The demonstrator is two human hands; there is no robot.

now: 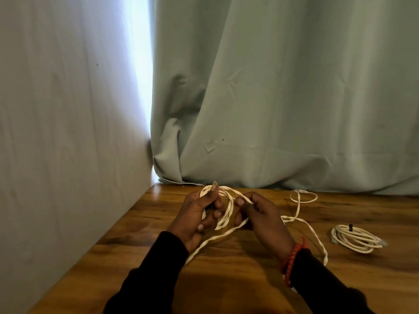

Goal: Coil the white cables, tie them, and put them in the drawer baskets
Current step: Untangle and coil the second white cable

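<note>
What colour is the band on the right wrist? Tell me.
Red-orange, a braided wristband just above the black sleeve; the head view shows it.

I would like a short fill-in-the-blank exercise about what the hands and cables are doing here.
1. The left hand holds loops of a white ____.
2. The right hand pinches the loose strand and wears a ____ bracelet.
3. The finished coil lies on the table to the person's ____.

Missing words: cable; red; right
</note>
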